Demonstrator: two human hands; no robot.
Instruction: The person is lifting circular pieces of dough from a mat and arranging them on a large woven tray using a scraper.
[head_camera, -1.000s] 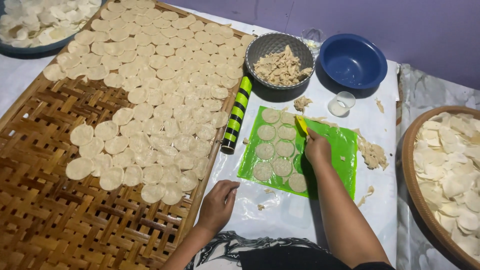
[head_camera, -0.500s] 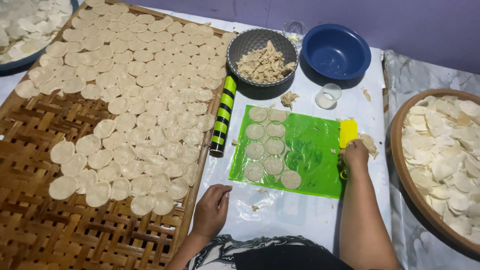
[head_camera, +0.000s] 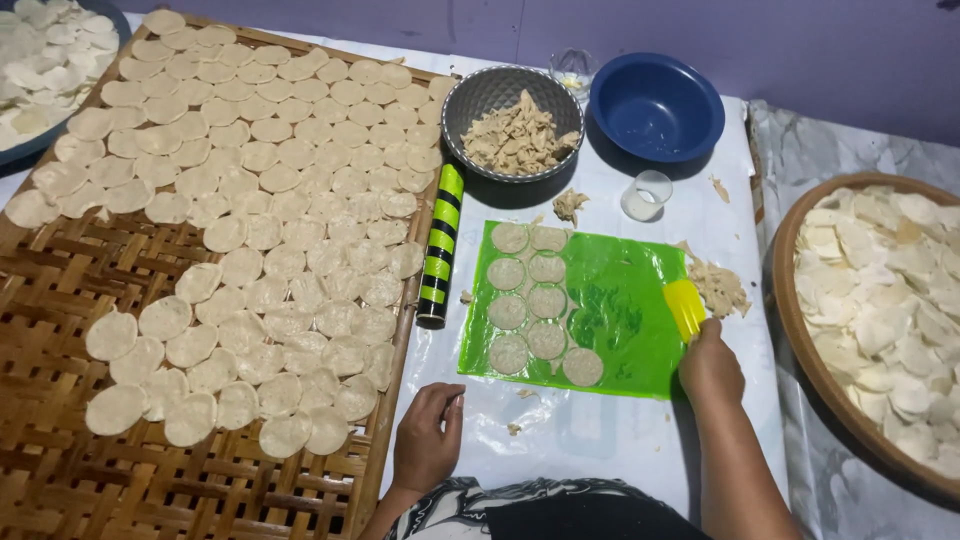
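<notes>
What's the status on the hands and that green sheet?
Right hand grips yellow scraper at green sheet edge. Left hand resting on table, empty. Nine dough discs on sheet, unobstructed.

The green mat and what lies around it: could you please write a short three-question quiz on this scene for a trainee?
1. True or false: the right hand holds a yellow scraper at the right edge of the green mat.
2. Where does the left hand rest? A) on the white sheet below the mat; B) on the rolling pin; C) in the blue bowl.
3. What lies in rows on the left part of the mat?

Key
1. True.
2. A.
3. Round dough discs, in two columns.
</notes>
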